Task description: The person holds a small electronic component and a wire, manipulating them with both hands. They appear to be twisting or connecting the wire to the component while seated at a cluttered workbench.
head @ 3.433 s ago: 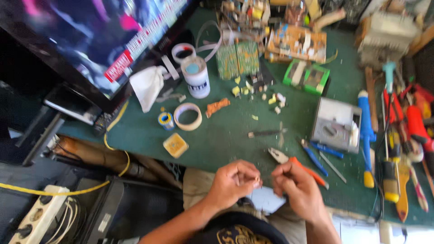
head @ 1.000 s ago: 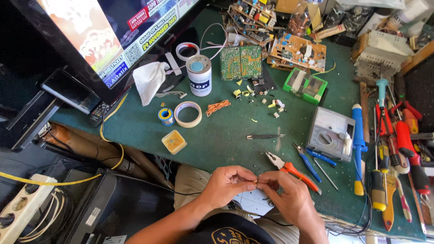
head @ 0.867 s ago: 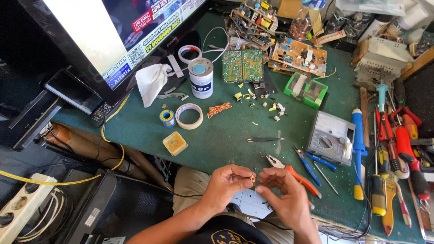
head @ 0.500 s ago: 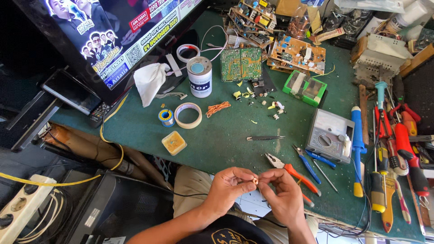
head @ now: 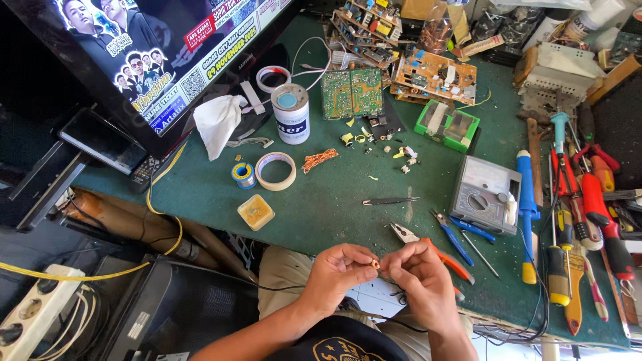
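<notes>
My left hand [head: 339, 275] and my right hand [head: 419, 279] meet just in front of the green workbench [head: 321, 200], over my lap. Between their fingertips they pinch a tiny pale electronic part [head: 376, 265]. Both hands are curled around it, fingertips touching. Orange-handled pliers [head: 428, 247] lie on the bench right behind my right hand. Black tweezers [head: 390, 200] rest a little farther back.
A grey multimeter [head: 485, 194], blue-handled cutters [head: 455, 237] and several screwdrivers [head: 588, 220] fill the right side. Circuit boards [head: 351, 92], a white can [head: 291, 113], tape rolls [head: 275, 171], a solder spool [head: 243, 175] and a yellow flux tin [head: 255, 212] lie at centre-left. A lit screen [head: 154, 60] leans at the left.
Both hands stay together on the small part, with only slight finger shifts. The picture on the screen has changed and the view has tilted a little.
</notes>
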